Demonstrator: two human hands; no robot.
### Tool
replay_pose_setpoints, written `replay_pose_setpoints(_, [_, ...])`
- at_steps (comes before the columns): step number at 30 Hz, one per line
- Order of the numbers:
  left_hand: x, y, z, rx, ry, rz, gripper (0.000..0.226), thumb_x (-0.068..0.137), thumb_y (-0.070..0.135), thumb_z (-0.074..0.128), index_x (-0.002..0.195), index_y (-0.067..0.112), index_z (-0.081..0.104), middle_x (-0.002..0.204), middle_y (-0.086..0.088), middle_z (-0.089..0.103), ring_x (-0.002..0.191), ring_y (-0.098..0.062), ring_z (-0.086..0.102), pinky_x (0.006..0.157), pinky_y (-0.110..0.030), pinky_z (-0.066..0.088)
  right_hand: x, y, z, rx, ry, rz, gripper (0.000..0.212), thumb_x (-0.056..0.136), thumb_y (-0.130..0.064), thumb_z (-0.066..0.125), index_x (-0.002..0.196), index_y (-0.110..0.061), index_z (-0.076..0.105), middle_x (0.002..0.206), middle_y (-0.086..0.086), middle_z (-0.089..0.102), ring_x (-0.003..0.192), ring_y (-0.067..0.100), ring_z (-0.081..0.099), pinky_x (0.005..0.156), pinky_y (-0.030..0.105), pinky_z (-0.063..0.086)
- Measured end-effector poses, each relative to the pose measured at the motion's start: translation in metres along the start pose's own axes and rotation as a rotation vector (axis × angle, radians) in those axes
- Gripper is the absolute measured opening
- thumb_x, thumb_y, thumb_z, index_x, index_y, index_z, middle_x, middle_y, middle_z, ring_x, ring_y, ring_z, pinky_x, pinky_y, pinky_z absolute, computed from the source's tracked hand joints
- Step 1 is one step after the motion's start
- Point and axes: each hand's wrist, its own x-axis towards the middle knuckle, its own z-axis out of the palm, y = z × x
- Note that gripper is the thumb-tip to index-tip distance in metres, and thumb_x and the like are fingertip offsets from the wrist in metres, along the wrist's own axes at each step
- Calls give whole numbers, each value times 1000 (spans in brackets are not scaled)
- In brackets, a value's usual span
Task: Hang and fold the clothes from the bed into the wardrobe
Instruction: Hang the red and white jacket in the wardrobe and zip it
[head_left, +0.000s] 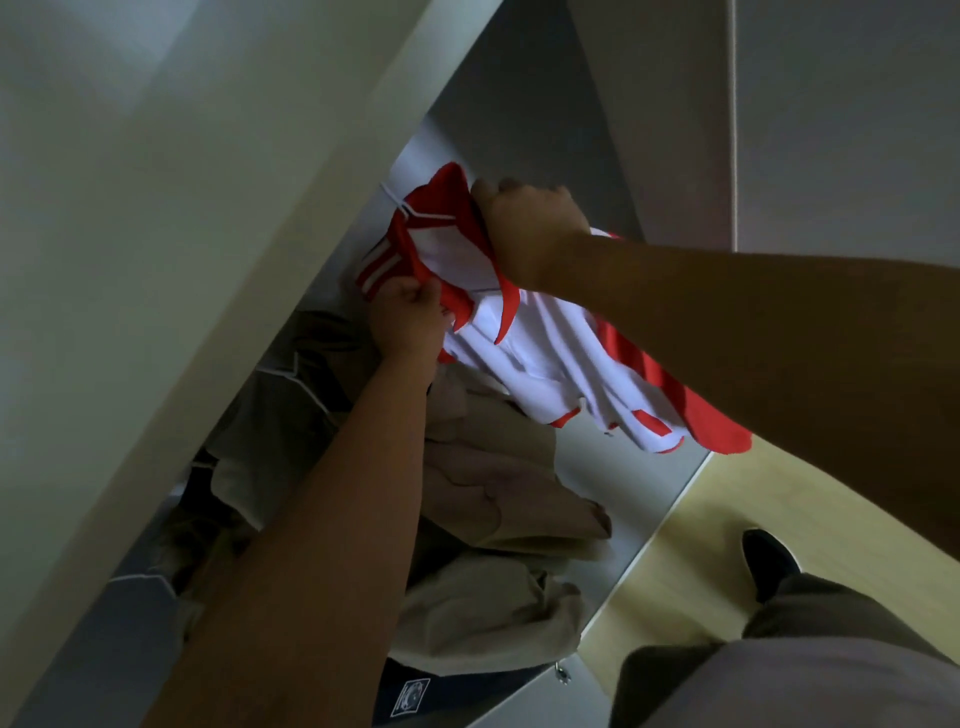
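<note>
Currently, a shirt is being held up inside the wardrobe. Its top is being gripped by the right hand, fist curled tight and arm stretched straight across; its striped sleeve is being pinched by the left hand, forearm raised. Red panels are being shown against crumpled white cloth. Beige clothes are heaped beneath.

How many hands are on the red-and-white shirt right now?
2. The left hand grips the red-and-white shirt by its striped red edge; the right hand grips its top, higher up.
</note>
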Motion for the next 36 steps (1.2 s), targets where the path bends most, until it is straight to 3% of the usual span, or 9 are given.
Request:
replay_pose_setpoints(4, [2,-15,8,-19,35,94,8,95,13,59,89,7,59,88,-13,70,85,-29,70,85,-47,58,-14,3,14,-73,89,17,45,94,-25,57,134,-13,41,124,18,52,110,37,53,91,42,40])
replay_pose_setpoints(6, [11,-31,16,-13,97,191,8,92,10,61,91,2,63,91,-15,71,90,-32,69,87,-42,55,-21,5,25,-176,210,-3,46,89,-20,61,131,-13,44,123,17,50,109,35,49,88,41,36])
replay_pose_setpoints(10, [27,-74,50,-286,193,183,14,93,13,64,86,0,65,91,-21,70,83,-33,65,74,-36,51,-38,18,64,-272,371,-87,34,88,-19,56,121,-8,55,115,21,55,102,37,53,81,42,36])
replay_pose_setpoints(14, [39,-141,100,-677,255,-13,15,100,22,55,100,8,60,92,-12,65,77,-24,64,71,-31,50,-59,42,129,-53,359,-49,39,96,-36,52,123,-9,58,116,16,61,102,37,58,85,42,45])
replay_pose_setpoints(18, [58,-230,164,-703,195,-146,20,100,24,51,86,11,57,76,-6,60,63,-20,61,64,-31,48,-82,80,206,230,442,40,25,98,-31,52,107,-10,61,103,12,63,84,33,62,68,41,50])
replay_pose_setpoints(24, [92,-355,251,-636,23,-253,11,96,10,51,102,4,57,84,-12,59,53,-21,56,50,-24,41,-116,148,350,323,199,327,14,91,-22,53,101,-17,61,99,9,70,87,33,64,71,35,51])
replay_pose_setpoints(30, [104,-437,309,-609,-103,-334,11,95,19,60,100,9,59,73,-4,63,51,-15,55,47,-20,41,-154,193,475,382,36,613,32,86,-19,60,116,-14,54,115,13,60,100,31,60,84,38,54])
replay_pose_setpoints(32, [97,-452,320,-644,-235,-455,22,93,29,67,105,11,60,90,-3,60,56,-12,59,48,-20,47,-164,201,498,353,-1,728,40,88,-28,63,121,-13,47,121,17,54,109,35,55,91,43,52])
replay_pose_setpoints(36, [86,-471,329,-731,-473,-598,55,87,43,75,132,17,56,132,-9,51,86,-17,63,67,-22,53,-183,210,520,350,-102,884,76,81,-43,73,136,-11,31,125,18,50,112,37,55,93,51,53])
